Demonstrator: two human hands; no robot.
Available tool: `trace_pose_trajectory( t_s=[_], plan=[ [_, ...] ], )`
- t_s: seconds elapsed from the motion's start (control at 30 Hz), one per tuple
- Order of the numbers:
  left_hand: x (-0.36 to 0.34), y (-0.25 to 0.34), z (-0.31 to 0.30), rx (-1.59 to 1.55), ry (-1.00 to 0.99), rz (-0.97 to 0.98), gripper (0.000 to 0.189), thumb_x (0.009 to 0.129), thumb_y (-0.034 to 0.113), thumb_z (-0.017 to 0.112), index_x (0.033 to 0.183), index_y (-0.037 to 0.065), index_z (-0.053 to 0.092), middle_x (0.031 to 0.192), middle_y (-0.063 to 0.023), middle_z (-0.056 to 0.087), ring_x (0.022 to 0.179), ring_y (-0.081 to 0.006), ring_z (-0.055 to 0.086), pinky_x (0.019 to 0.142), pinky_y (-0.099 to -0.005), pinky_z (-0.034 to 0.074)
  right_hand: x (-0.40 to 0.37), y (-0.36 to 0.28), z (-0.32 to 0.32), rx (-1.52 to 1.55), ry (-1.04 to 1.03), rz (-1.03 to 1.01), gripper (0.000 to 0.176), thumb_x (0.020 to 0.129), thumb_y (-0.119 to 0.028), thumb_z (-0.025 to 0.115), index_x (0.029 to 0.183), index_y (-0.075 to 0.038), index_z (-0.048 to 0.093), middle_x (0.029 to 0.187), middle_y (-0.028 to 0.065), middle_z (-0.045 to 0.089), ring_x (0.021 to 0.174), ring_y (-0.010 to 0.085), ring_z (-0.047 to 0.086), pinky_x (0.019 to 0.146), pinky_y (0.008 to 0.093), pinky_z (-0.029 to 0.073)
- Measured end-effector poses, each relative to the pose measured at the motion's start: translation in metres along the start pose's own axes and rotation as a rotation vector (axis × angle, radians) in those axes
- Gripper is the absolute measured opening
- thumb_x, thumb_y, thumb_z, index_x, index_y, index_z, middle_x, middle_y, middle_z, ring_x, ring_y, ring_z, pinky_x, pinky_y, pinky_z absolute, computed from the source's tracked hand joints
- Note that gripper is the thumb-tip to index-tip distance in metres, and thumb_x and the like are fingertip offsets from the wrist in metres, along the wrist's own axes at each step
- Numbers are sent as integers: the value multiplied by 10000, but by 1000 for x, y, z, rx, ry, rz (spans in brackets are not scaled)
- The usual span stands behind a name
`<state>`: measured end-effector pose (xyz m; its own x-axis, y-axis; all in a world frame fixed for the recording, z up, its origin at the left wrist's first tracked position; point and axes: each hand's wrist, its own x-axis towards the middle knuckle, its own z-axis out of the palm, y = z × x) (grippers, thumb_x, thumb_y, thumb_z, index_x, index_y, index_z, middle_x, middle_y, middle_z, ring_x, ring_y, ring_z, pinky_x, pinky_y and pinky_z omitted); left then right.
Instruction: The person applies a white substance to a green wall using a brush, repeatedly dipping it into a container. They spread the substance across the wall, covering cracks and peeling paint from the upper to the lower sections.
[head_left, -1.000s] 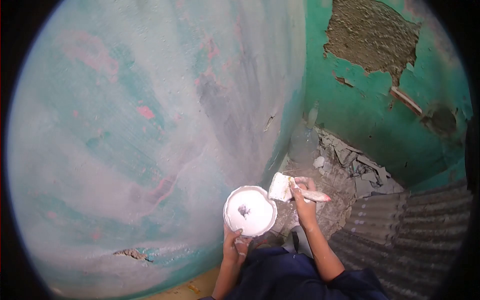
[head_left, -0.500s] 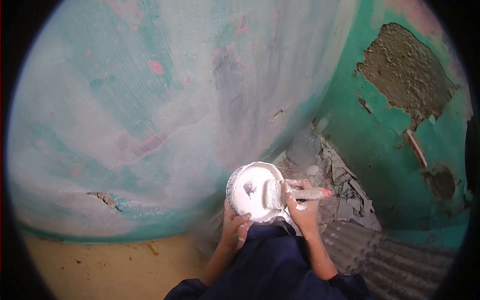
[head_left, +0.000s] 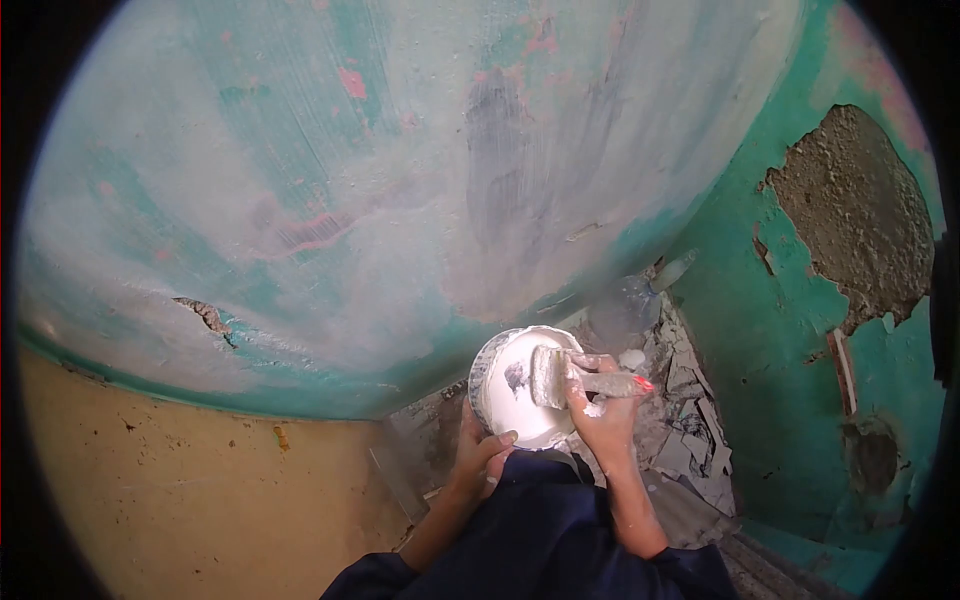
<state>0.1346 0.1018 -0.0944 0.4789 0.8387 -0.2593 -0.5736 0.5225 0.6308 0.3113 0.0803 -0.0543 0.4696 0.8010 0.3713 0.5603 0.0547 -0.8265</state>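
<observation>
My left hand (head_left: 478, 458) grips a round white bowl (head_left: 512, 400) of white paint from below, thumb over its near rim. My right hand (head_left: 597, 410) holds a paint-caked brush (head_left: 560, 377) by its handle, which has a red tip; the bristles rest inside the bowl against the paint. Both hands are low in the middle of the view, above my dark blue clothing. In front of me stands a wall (head_left: 400, 180) of green paint partly covered with streaky white.
A second green wall (head_left: 790, 330) at the right has a large patch of bare plaster (head_left: 860, 210). Rubble and broken pieces (head_left: 690, 420) fill the corner, with a clear plastic bottle (head_left: 630, 300) among them. A sandy yellow floor (head_left: 180, 480) lies at the lower left.
The brush went from beside the bowl into it, bristles now on the paint. The view swung down and left, bringing the floor into sight and taking the corrugated sheet out of it.
</observation>
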Motion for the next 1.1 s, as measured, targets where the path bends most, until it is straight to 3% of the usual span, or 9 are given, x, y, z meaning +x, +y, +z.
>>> trace_pose_trajectory(
  t_s=[0.3,0.4,0.53,0.67,0.73,0.87,0.97,1.03,1.1],
  plan=[
    [-13,24,-5,-67,-91,28,877,758,0,608,1512,88,167,1459,-142,359,1364,-285,379,1115,-453,345,4,-28,15,-59,-97,-75,227,808,-69,698,1017,16,672,821,142,684,687,181,660,635,313,513],
    [-22,38,-16,-90,-86,21,865,774,-1,592,1515,93,154,1462,-143,352,1369,-283,371,1110,-452,348,3,-52,22,-10,-37,-63,231,814,-61,696,1032,16,682,855,144,698,736,193,681,663,314,525],
    [-36,57,-25,-87,-60,118,841,785,-17,592,1502,69,163,1451,-141,361,1363,-262,372,1116,-425,331,0,-64,37,-14,-5,-146,226,818,-53,685,1035,10,683,893,150,707,806,225,706,712,316,538],
    [-43,64,-45,-30,-50,231,818,794,-52,605,1488,40,182,1445,-137,367,1357,-229,368,1127,-383,304,-12,-70,59,-88,-76,-172,227,804,-64,694,1020,3,682,876,157,700,771,261,701,688,331,532],
    [-47,68,-51,-25,-35,243,817,796,-57,614,1486,38,188,1444,-135,369,1354,-223,368,1127,-376,300,-18,-76,69,-108,-123,-86,234,787,-79,705,1008,-5,680,846,153,687,759,281,684,693,337,519],
    [-55,78,-62,-47,-7,253,815,800,-69,632,1483,37,201,1437,-129,379,1346,-214,375,1127,-367,296,-24,-54,86,-88,-39,-200,250,767,-82,713,1005,-13,677,836,145,672,780,277,666,711,329,502],
    [-56,80,-69,-48,-6,236,823,799,-68,633,1488,38,196,1438,-129,378,1341,-214,379,1123,-364,304,-28,-53,90,-144,-60,-198,203,827,-94,694,1009,-9,671,892,114,680,846,228,658,758,315,495],
    [-56,82,-73,-54,3,233,825,798,-67,631,1489,39,195,1435,-128,379,1337,-213,384,1115,-361,316,-33,-54,97,397,71,241,163,899,-111,660,1016,3,661,959,83,676,904,184,644,819,312,491],
    [-57,85,-73,-59,9,229,826,796,-66,628,1491,39,194,1432,-126,381,1333,-212,388,1108,-357,328,-31,-50,89,388,57,248,182,956,-114,608,1075,22,629,1040,81,654,973,159,621,897,313,476]
  ],
)
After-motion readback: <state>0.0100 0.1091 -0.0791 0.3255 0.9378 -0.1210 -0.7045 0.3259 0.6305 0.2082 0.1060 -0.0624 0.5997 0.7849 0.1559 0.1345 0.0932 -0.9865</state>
